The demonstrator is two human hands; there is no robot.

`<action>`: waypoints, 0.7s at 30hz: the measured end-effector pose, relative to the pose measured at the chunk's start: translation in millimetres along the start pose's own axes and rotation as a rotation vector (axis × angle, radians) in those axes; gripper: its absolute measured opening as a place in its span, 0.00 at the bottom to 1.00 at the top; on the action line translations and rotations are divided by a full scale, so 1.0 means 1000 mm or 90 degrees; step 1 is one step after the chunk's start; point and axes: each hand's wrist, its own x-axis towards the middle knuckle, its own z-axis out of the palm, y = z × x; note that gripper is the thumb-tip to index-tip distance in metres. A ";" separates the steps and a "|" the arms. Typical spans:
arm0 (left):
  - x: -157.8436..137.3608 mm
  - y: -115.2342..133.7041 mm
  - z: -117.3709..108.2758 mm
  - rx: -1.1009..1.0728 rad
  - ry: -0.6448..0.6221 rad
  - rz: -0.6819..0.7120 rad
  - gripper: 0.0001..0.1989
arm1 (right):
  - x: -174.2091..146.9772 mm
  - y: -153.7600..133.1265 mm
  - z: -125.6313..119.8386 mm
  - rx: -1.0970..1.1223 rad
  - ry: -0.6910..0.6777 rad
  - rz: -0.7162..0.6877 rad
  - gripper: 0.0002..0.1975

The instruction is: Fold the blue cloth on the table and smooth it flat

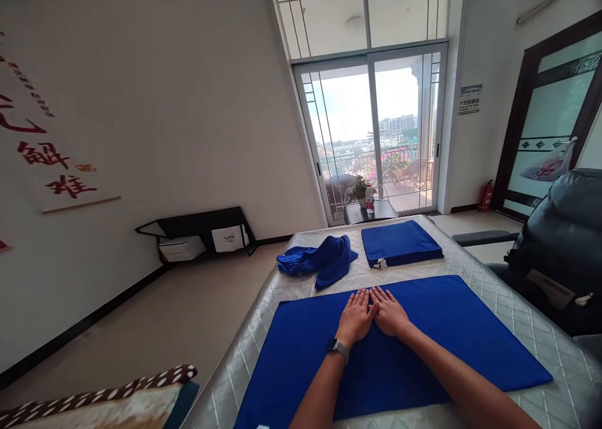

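A blue towel lies spread flat on a mattress with a shiny quilted cover. Both hands rest palm down near its far edge, side by side and touching at the thumbs. My left hand, with a watch on the wrist, has its fingers stretched out on the cloth. My right hand lies flat in the same way, fingers straight. Beyond them sit a neatly folded stack of blue towels with a white tag and, to its left, a crumpled blue towel.
A dark armchair stands close on the right. Past the mattress, a small black table carries a plant and a water bottle. A low black shelf is by the left wall. Patterned fabric shows at lower left.
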 end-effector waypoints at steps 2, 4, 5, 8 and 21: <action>-0.001 -0.001 0.002 0.002 -0.011 -0.002 0.35 | 0.000 0.003 0.004 0.005 -0.002 -0.002 0.32; 0.000 -0.002 0.002 0.006 -0.009 -0.004 0.35 | 0.001 0.004 0.005 0.010 -0.005 -0.002 0.32; 0.000 -0.002 0.002 0.010 -0.007 -0.003 0.35 | 0.001 0.005 0.005 0.013 -0.006 -0.001 0.32; -0.001 -0.011 0.002 0.018 -0.009 -0.001 0.34 | -0.001 0.015 0.001 0.016 -0.006 0.013 0.33; -0.102 -0.220 -0.021 0.102 0.014 -0.258 0.31 | -0.084 0.234 -0.031 -0.090 0.058 0.279 0.35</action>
